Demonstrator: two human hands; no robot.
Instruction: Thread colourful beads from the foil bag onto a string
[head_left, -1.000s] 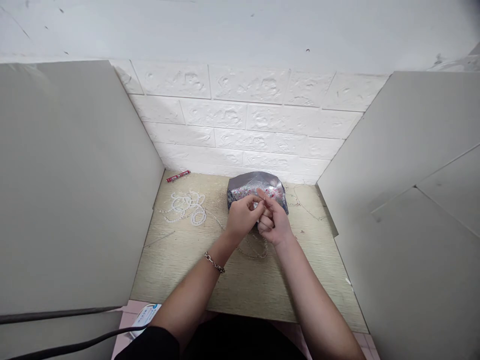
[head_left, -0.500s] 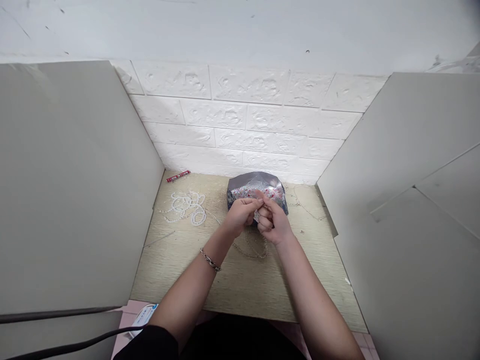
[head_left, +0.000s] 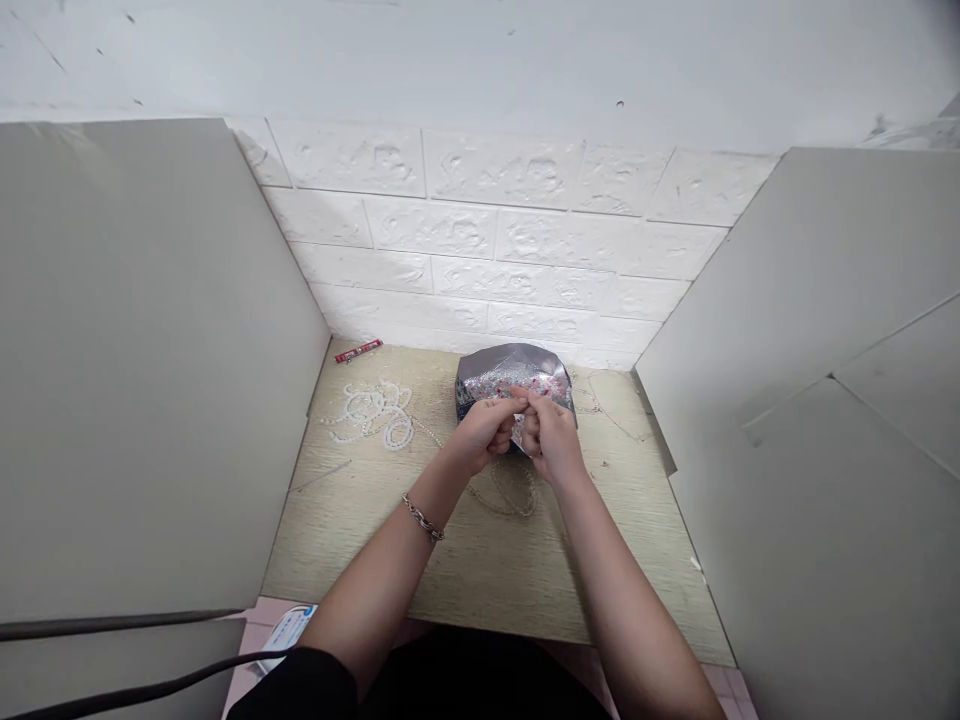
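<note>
My left hand (head_left: 487, 430) and my right hand (head_left: 551, 432) meet fingertip to fingertip, both closed in a pinch. Whatever lies between the fingers is too small to make out. Just behind them stands a shiny silver bag (head_left: 517, 362), open at the front, with small sparkling clear and red pieces in it. Below the hands, a strand of small pale beads (head_left: 517, 508) lies looped on the table. To the left is a heap of white bead strings (head_left: 397, 432), and a thin line of beads runs from it toward my left wrist.
A small red packet (head_left: 358, 351) lies at the back left of the wooden table (head_left: 510, 580). Thin wire or thread (head_left: 619, 425) curls at the right. Grey panels (head_left: 150, 350) close both sides, with a white brick-pattern wall (head_left: 465, 230) behind. Dark cables cross the lower left.
The hands stay together over the bag, with small finger shifts. My right hand's fingers have curled and turned slightly. The view has moved very little.
</note>
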